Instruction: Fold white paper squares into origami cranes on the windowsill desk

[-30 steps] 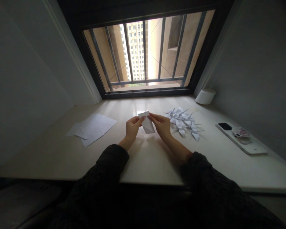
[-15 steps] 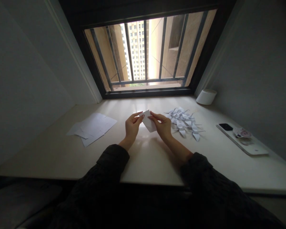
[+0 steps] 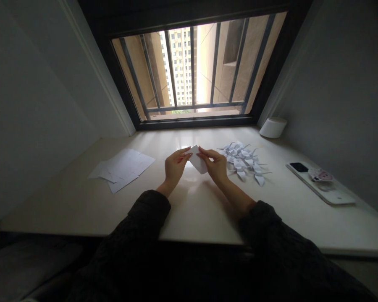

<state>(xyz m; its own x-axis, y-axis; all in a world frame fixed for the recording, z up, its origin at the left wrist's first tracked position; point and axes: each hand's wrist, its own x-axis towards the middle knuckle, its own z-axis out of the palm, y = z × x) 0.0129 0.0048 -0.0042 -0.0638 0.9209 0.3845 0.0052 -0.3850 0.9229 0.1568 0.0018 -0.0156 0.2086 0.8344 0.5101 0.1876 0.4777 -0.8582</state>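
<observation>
Held paper (image 3: 198, 165) was plain white, loose sheets (image 3: 127, 167) were white, folded figures (image 3: 240, 164) were bluish white, tabletop (image 3: 195, 222) was cream, phone (image 3: 330, 193) was white with a black camera block (image 3: 299, 167), sleeves (image 3: 148, 209) and window frame (image 3: 195, 123) were black, distant building (image 3: 180, 63) was gridded with dark windows.

Left arm (image 3: 141, 220) and right arm (image 3: 271, 226) are slanting inward. Left hand (image 3: 175, 167) and right hand (image 3: 217, 167) are facing each other, both wrists showing bare, thumbs (image 3: 186, 157) pinching against fingers (image 3: 208, 152).
</observation>
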